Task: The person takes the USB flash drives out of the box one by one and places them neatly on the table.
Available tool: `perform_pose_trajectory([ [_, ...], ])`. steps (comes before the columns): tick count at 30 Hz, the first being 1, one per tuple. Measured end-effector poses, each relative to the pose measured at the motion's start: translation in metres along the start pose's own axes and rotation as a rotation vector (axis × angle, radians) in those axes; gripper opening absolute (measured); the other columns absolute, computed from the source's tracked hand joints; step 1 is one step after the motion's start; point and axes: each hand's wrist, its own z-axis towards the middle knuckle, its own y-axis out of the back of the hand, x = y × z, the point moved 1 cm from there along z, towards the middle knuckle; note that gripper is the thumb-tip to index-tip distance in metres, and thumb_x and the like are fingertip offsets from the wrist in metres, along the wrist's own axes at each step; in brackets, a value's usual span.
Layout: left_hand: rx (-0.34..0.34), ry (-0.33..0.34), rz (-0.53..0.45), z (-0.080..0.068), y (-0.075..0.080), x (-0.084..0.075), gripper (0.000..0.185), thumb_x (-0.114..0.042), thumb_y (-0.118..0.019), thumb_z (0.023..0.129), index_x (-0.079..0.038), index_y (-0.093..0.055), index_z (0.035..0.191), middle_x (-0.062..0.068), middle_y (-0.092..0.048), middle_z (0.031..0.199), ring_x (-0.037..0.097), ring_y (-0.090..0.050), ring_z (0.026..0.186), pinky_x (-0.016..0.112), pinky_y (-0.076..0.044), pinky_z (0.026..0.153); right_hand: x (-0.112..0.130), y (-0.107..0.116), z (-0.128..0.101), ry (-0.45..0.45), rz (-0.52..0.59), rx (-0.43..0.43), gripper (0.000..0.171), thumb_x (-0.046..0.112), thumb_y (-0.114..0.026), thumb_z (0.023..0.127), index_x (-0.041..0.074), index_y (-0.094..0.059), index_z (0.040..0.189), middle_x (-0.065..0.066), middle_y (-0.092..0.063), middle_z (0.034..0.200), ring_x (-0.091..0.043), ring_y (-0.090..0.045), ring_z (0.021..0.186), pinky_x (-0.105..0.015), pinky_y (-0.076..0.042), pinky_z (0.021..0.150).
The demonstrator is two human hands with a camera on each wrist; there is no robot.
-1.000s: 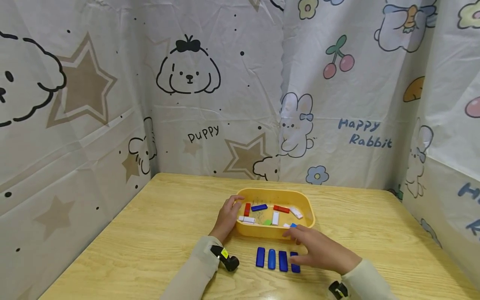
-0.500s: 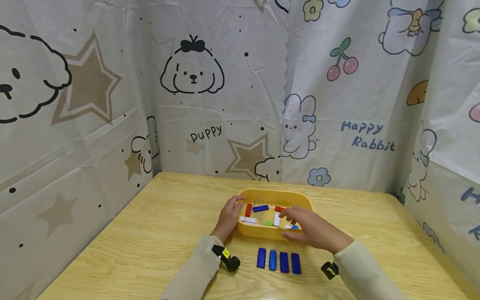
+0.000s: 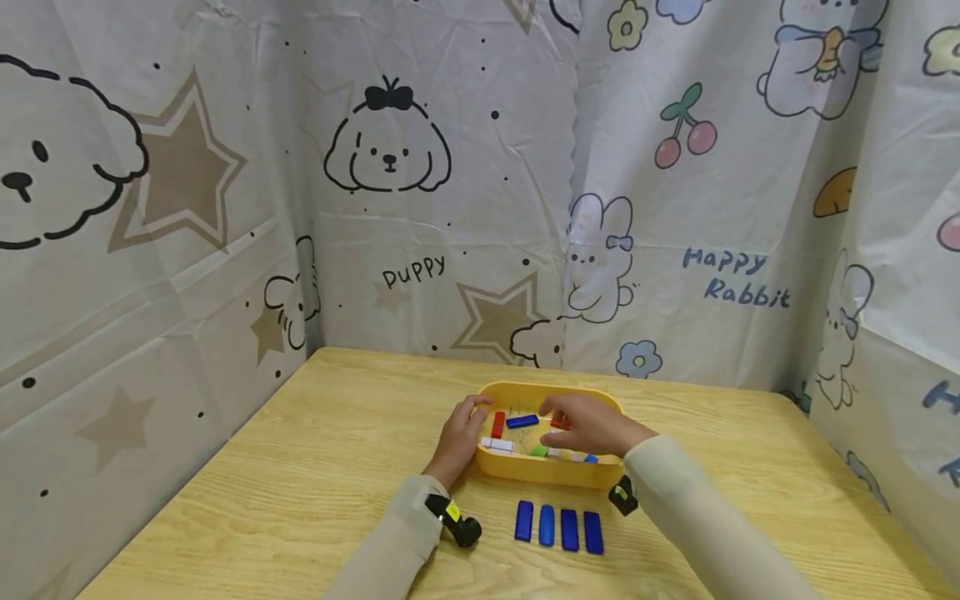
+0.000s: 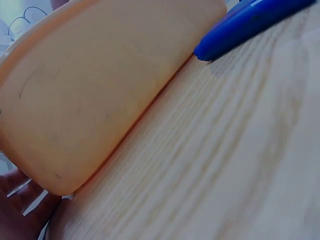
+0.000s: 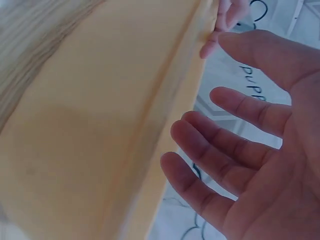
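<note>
A yellow plastic bin [image 3: 551, 475] stands on the table holding several small blocks. My left hand [image 3: 457, 437] grips its left end, fingertips at the rim; in the left wrist view the fingers [image 4: 30, 200] lie round the bin's corner. Over the right half of the bin is my right hand [image 3: 588, 423], its fingers loosely bent and holding nothing in the right wrist view. Below that hand, white blocks and a red block [image 3: 558, 422] are partly covered. A dark blue block [image 3: 522, 422], another red block [image 3: 498, 424] and a white block [image 3: 497, 445] show at the left inside.
In front of the bin several blue blocks stand in a side-by-side row, among them a lighter blue one [image 3: 547, 526]. The wooden table [image 3: 322, 467] meets a printed cloth [image 3: 420, 317] hung behind and on both sides.
My right hand has moved from beside the row of blue blocks, up over the bin's front rim and leftward above its contents. My left hand keeps its place on the bin.
</note>
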Motion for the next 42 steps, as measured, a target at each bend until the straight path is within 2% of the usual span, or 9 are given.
perform_pose_trajectory([
  [4,-0.004,-0.015,0.009,-0.001,0.000,-0.001,0.029,-0.025,-0.042,0.100,-0.014,-0.059,0.120,0.012,-0.052,0.131,0.031,-0.046,0.126,0.054,-0.033,0.105,-0.002,-0.005,0.015,-0.057,0.016,0.038,0.035,0.029,-0.071,0.087,0.012,-0.062,0.116,-0.006,-0.064,0.105,-0.019,-0.059,0.090,-0.039,-0.051,0.083],
  [9,-0.005,-0.017,0.007,-0.001,0.000,-0.001,0.029,-0.026,-0.042,0.101,-0.012,-0.059,0.120,0.012,-0.053,0.130,0.032,-0.047,0.125,0.054,-0.034,0.105,-0.005,-0.011,0.033,-0.127,0.030,0.080,0.038,0.029,-0.070,0.088,0.008,-0.061,0.119,-0.014,-0.063,0.118,-0.028,-0.059,0.105,-0.044,-0.049,0.091],
  [19,-0.018,-0.007,0.011,-0.002,-0.001,0.001,0.026,-0.023,-0.044,0.100,-0.014,-0.060,0.119,0.012,-0.054,0.127,0.030,-0.049,0.121,0.052,-0.036,0.102,-0.008,-0.020,0.053,-0.222,0.015,0.122,0.043,0.031,-0.071,0.086,0.006,-0.062,0.120,-0.014,-0.062,0.121,-0.029,-0.058,0.109,-0.045,-0.047,0.093],
  [26,0.000,-0.017,0.001,-0.001,-0.001,0.000,0.026,-0.023,-0.043,0.101,-0.014,-0.059,0.119,0.011,-0.053,0.127,0.031,-0.049,0.122,0.053,-0.035,0.103,-0.008,-0.035,0.064,-0.223,-0.039,0.125,0.043,0.028,-0.074,0.084,0.006,-0.064,0.121,-0.008,-0.064,0.119,-0.024,-0.058,0.106,-0.043,-0.044,0.098],
  [35,-0.009,-0.036,0.028,0.000,-0.001,-0.001,0.026,-0.023,-0.044,0.100,-0.014,-0.060,0.118,0.012,-0.055,0.124,0.029,-0.052,0.115,0.051,-0.039,0.099,-0.010,-0.046,0.067,-0.157,-0.110,0.130,0.036,0.019,-0.074,0.083,0.011,-0.068,0.117,-0.002,-0.068,0.107,-0.018,-0.059,0.091,-0.038,-0.048,0.092],
  [42,-0.015,-0.033,0.018,-0.001,0.000,-0.002,0.026,-0.022,-0.044,0.099,-0.014,-0.060,0.118,0.013,-0.055,0.125,0.030,-0.050,0.120,0.052,-0.037,0.101,-0.007,-0.045,0.068,-0.185,-0.128,0.139,0.033,0.021,-0.077,0.081,0.012,-0.068,0.112,-0.006,-0.064,0.109,-0.020,-0.056,0.092,-0.040,-0.048,0.091],
])
